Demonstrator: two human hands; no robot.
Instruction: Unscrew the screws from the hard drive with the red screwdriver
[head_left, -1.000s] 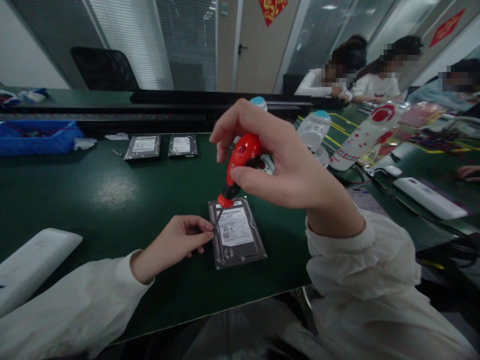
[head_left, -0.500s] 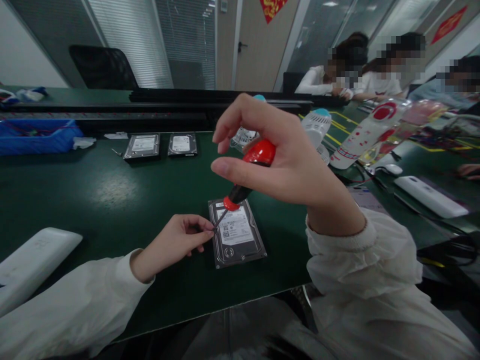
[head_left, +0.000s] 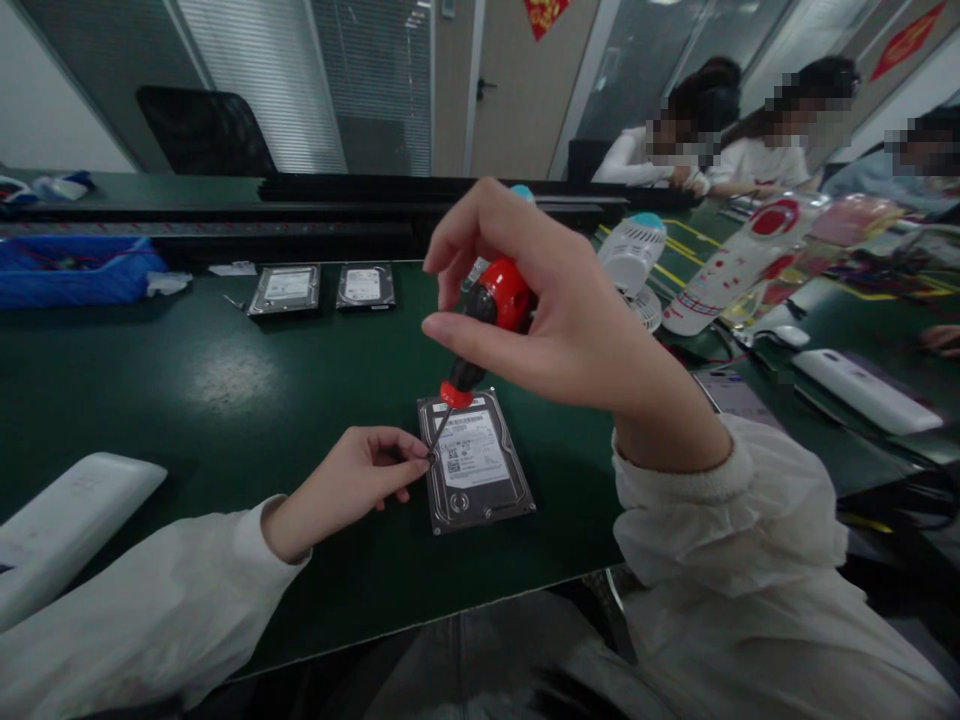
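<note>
A hard drive (head_left: pixel 480 490), label side up, lies on the green table close to the front edge. My right hand (head_left: pixel 547 310) curls loosely around the red and black handle of a screwdriver (head_left: pixel 459 375) above it. The screwdriver slants down to the left, its tip at the drive's left edge. There, the thumb and forefinger of my left hand (head_left: pixel 375 468) are pinched together beside the tip. Whatever they hold is too small and hidden to make out.
Two more hard drives (head_left: pixel 287 290) (head_left: pixel 365 287) lie farther back, near a blue bin (head_left: pixel 75 272). A white device (head_left: pixel 79 535) lies at left. On the right are a white fan (head_left: pixel 636 255), a tall bottle (head_left: pixel 739 270) and a white power strip-like block (head_left: pixel 866 390). Several people sit beyond.
The screwdriver's handle has shifted slightly left and stands a little more upright, turned within my right hand's fingers. My left hand keeps its pinch at the drive's edge.
</note>
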